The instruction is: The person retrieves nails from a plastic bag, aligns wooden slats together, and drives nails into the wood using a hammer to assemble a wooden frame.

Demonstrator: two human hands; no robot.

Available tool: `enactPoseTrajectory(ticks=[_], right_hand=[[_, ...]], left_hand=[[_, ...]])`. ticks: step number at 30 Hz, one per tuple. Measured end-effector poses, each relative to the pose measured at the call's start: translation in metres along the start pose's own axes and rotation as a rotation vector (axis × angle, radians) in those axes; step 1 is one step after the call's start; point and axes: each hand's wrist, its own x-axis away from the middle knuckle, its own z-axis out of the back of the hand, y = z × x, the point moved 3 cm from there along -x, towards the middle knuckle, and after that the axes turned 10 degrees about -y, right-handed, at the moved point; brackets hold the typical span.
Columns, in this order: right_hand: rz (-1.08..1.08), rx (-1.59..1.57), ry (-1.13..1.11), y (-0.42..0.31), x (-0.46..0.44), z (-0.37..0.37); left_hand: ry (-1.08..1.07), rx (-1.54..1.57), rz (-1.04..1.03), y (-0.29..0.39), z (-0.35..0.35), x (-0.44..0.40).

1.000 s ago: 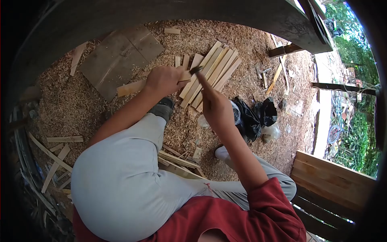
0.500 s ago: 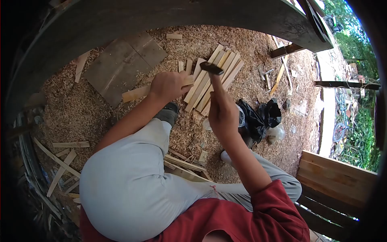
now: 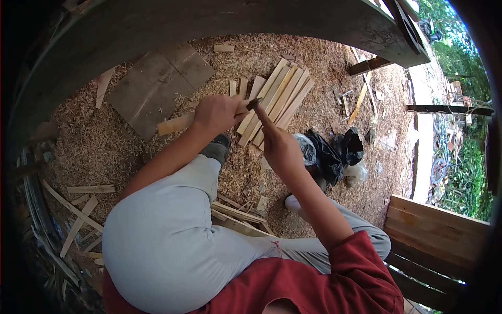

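My left hand [image 3: 215, 112] is closed around a wooden strip [image 3: 175, 124], whose two ends stick out on either side of the fist. In my right hand [image 3: 282, 150] is a hammer [image 3: 266, 121], gripped by its wooden handle. The dark hammer head lies at the strip's right end, close to my left fingers; whether it touches the wood I cannot tell. Just beyond sits a stack of wooden slats [image 3: 282, 94] on the shavings. Parts of the strip are hidden under my left hand.
Wood shavings cover the ground. A flat board [image 3: 151, 86] lies at the upper left, and loose offcuts [image 3: 78, 225] lie at the lower left. Black plastic bags [image 3: 334, 157] are right of my right hand. A large dark beam [image 3: 209, 18] crosses the top; a plank bench [image 3: 434, 235] stands at right.
The hammer has swung down and left, its head going from above the slats to the end of the strip. My left hand has stayed nearly still.
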Motion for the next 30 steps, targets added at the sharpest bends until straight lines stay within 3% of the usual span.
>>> enactPoseTrajectory(ticks=[1,3,6,8,9,12,13,16,17,18,20,21,23,24,26,27,28,30], right_hand=[[0.009,0.000,0.003,0.000,-0.002,0.002],[0.173,-0.158,0.299,-0.008,0.004,0.019],[0.284,-0.190,0.556,-0.015,0.005,0.027],[0.077,-0.008,0.170,0.003,0.000,-0.001],[0.042,-0.066,0.061,0.005,-0.005,-0.007],[0.130,-0.089,0.193,0.007,-0.002,0.005],[0.268,-0.191,0.407,-0.001,-0.001,0.011],[0.278,-0.144,0.538,-0.016,0.010,0.023],[0.284,-0.095,0.503,-0.004,0.008,0.007],[0.095,0.031,0.197,0.000,0.005,-0.004],[-0.010,-0.011,0.063,0.015,0.001,-0.014],[-0.007,-0.009,0.061,0.013,0.000,-0.008],[0.158,-0.187,0.297,0.004,0.007,0.009],[0.154,-0.192,0.290,0.000,0.010,0.009],[0.266,-0.164,0.515,-0.010,0.015,0.016],[0.264,-0.117,0.492,0.001,0.012,-0.003],[0.079,0.008,0.183,0.001,0.008,-0.011],[0.078,-0.020,0.058,0.002,0.005,-0.013]], left_hand=[[0.018,-0.054,0.011,0.002,0.002,0.001],[0.025,-0.102,0.031,0.003,0.001,0.004],[0.064,-0.057,-0.016,0.002,0.005,0.001],[0.015,-0.103,0.012,0.003,0.004,0.001],[0.022,-0.104,0.007,0.004,0.003,0.001],[0.017,-0.116,-0.002,0.001,0.002,0.001],[0.020,-0.085,0.004,0.002,0.006,0.000],[0.021,-0.060,0.000,0.004,0.006,0.002],[0.026,-0.063,-0.010,0.004,0.006,0.001],[0.028,-0.063,-0.016,0.003,0.004,0.000],[0.048,-0.093,-0.132,0.002,-0.001,0.000],[0.050,-0.092,-0.129,0.004,0.002,-0.001],[0.006,-0.098,0.021,0.005,0.005,0.002],[-0.003,-0.095,0.024,0.004,0.003,0.004],[0.015,-0.080,-0.005,0.002,0.004,0.001],[0.017,-0.078,-0.012,0.004,0.005,0.001],[0.013,-0.073,-0.018,0.006,0.006,0.001],[0.007,-0.068,-0.031,0.006,0.009,-0.001]])
